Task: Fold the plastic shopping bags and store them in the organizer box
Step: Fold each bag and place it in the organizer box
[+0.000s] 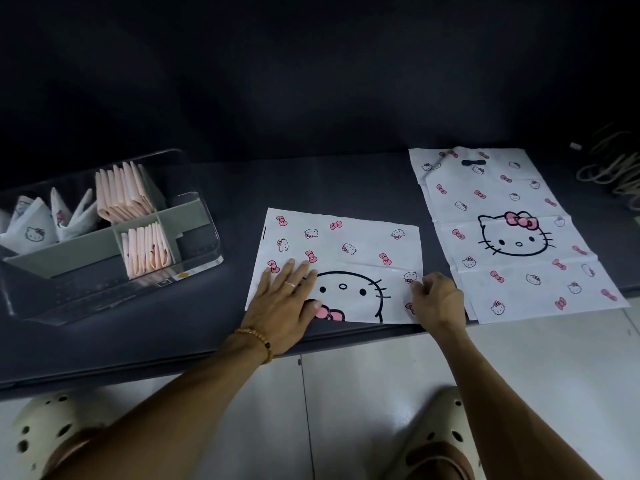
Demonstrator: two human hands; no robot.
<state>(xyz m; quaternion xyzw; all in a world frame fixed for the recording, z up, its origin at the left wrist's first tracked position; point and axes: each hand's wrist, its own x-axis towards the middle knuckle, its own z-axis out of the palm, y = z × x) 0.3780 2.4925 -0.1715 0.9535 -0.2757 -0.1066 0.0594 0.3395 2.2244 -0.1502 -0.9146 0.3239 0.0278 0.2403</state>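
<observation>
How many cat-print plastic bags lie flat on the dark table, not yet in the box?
2. One white cat-print plastic bag lies under both hands, already folded in half; the other, unfolded bag lies to its right. None seems hidden.

Both arms reached forward from the near edge. The left hand lay flat with straight, spread fingers, palm down. To its right, the right hand curled, fingertips pinched together.

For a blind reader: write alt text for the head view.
Left hand presses flat on a cat-print bag on a dark table while the right hand pinches its right edge. A second bag lies flat to the right; a clear organizer box holds folded bags at left.
</observation>
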